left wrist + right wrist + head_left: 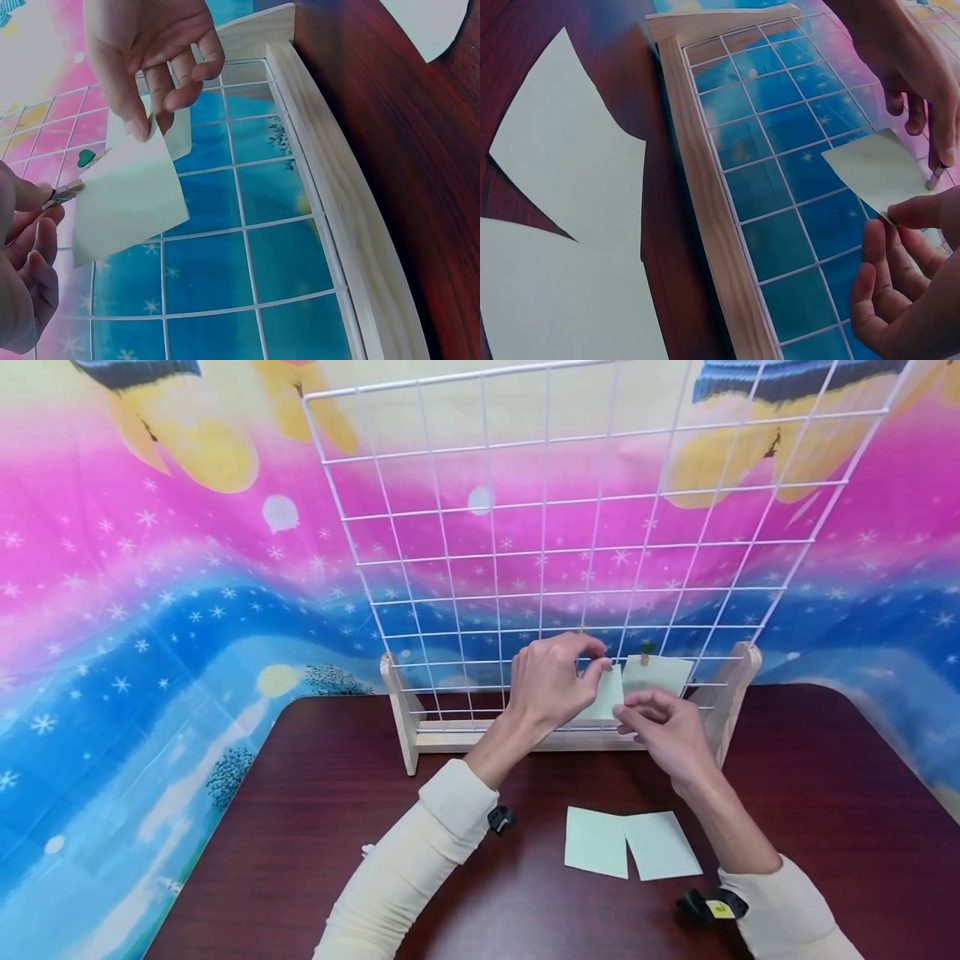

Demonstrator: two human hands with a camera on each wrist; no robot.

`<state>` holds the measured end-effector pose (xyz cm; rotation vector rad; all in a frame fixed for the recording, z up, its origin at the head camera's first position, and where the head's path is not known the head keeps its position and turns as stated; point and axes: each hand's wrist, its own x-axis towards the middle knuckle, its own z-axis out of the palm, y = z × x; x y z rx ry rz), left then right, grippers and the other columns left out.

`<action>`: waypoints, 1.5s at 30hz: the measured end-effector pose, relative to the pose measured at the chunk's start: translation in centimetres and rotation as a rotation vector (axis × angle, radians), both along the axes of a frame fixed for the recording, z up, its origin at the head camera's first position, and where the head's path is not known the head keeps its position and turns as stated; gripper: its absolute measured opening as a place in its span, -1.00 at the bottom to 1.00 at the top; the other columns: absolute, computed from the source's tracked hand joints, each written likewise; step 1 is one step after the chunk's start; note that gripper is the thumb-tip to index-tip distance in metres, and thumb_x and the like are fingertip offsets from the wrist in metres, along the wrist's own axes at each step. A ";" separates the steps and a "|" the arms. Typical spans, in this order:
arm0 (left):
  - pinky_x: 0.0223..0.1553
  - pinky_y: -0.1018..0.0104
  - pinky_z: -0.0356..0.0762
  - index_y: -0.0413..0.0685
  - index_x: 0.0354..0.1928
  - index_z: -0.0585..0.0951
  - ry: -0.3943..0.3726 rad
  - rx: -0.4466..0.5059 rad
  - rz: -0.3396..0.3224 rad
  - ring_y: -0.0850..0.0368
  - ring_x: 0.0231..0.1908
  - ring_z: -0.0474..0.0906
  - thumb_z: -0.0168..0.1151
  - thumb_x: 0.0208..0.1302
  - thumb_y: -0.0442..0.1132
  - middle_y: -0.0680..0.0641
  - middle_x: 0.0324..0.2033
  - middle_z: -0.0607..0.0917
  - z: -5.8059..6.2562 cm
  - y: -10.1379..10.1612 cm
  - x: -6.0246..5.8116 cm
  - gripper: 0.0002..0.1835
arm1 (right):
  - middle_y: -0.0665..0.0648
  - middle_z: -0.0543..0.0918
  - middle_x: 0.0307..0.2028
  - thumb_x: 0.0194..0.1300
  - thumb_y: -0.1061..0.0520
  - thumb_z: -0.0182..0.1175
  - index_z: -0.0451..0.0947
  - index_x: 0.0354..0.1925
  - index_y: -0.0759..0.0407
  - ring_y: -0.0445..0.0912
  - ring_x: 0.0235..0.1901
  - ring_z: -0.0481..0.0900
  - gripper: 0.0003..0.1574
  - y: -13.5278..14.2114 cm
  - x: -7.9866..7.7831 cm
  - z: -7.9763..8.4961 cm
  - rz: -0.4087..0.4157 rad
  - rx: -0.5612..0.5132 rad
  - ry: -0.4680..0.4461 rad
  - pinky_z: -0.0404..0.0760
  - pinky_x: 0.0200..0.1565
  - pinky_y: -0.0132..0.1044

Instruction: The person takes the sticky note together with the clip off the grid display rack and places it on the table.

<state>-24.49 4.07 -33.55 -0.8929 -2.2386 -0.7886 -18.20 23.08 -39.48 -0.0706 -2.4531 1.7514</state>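
Note:
My left hand [551, 677] pinches a small wooden clothespin [66, 192], which sits at the edge of a pale green paper square [131, 195]. The thumb and forefinger of my right hand [667, 731] pinch a corner of that same square, just in front of the white wire grid [495, 560]. Beside it, a second pale paper [663, 672] hangs on the grid from a clothespin with a green heart [86, 157]. Whether the held clothespin also grips a grid wire is unclear.
A wooden stand [450, 742] carries the grid on the dark red-brown table [315, 810]. Two more paper squares [596, 843] lie on the table in front of it. A small white object [367, 850] is partly hidden by the left sleeve. Behind hangs a patterned cloth [187, 552].

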 end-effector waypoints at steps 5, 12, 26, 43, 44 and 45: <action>-0.54 0.59 0.38 0.00 -0.11 0.87 -0.018 0.033 0.010 0.29 -0.57 0.59 0.44 0.41 -0.12 0.05 -0.21 0.90 0.2 -0.8 0.4 -0.84 | -0.23 0.79 -0.31 0.56 -0.03 0.30 0.62 0.15 0.30 -0.27 -0.26 0.77 -0.56 0.3 0.5 0.3 0.026 0.016 -0.015 0.72 -0.11 -0.37; -0.50 0.53 0.44 0.03 -0.13 0.87 -0.018 0.037 0.037 0.29 -0.55 0.58 0.47 0.40 -0.09 0.06 -0.33 0.87 0.1 -2.5 1.3 -0.84 | -0.18 0.80 -0.28 0.57 -0.05 0.30 0.63 0.18 0.30 -0.24 -0.25 0.76 -0.53 1.2 1.5 0.2 0.027 0.102 -0.032 0.70 -0.14 -0.43; -0.52 0.49 0.42 -0.05 -0.18 0.87 -0.067 0.108 0.059 0.27 -0.62 0.58 0.50 0.34 -0.16 0.03 -0.41 0.86 -1.6 -6.1 3.1 -0.87 | -0.32 0.78 -0.32 0.54 0.04 0.33 0.60 0.16 0.36 -0.26 -0.29 0.79 -0.55 3.5 4.1 -1.2 0.045 0.105 -0.084 0.72 -0.17 -0.38; -0.43 0.46 0.50 -0.02 -0.18 0.85 -0.179 0.162 0.096 0.26 -0.61 0.59 0.55 0.30 -0.18 0.01 -0.39 0.86 -3.3 -9.5 5.2 -0.87 | -0.25 0.81 -0.30 0.55 0.01 0.33 0.60 0.13 0.33 -0.28 -0.30 0.78 -0.57 6.3 6.6 -2.7 0.016 0.137 -0.137 0.72 -0.19 -0.38; -0.43 0.45 0.51 -0.02 -0.18 0.85 -0.190 0.167 0.099 0.26 -0.61 0.59 0.56 0.30 -0.18 0.01 -0.37 0.87 -3.5 -9.7 5.3 -0.87 | -0.25 0.81 -0.30 0.54 0.00 0.33 0.61 0.11 0.32 -0.28 -0.30 0.78 -0.58 6.5 6.7 -2.7 0.014 0.140 -0.138 0.72 -0.19 -0.38; -0.42 0.44 0.53 -0.02 -0.18 0.85 -0.200 0.179 0.099 0.27 -0.61 0.59 0.56 0.30 -0.18 0.01 -0.35 0.88 -3.6 -9.9 5.3 -0.88 | -0.24 0.82 -0.29 0.54 0.00 0.34 0.62 0.10 0.31 -0.26 -0.30 0.78 -0.59 6.7 6.8 -2.8 0.013 0.140 -0.139 0.72 -0.19 -0.37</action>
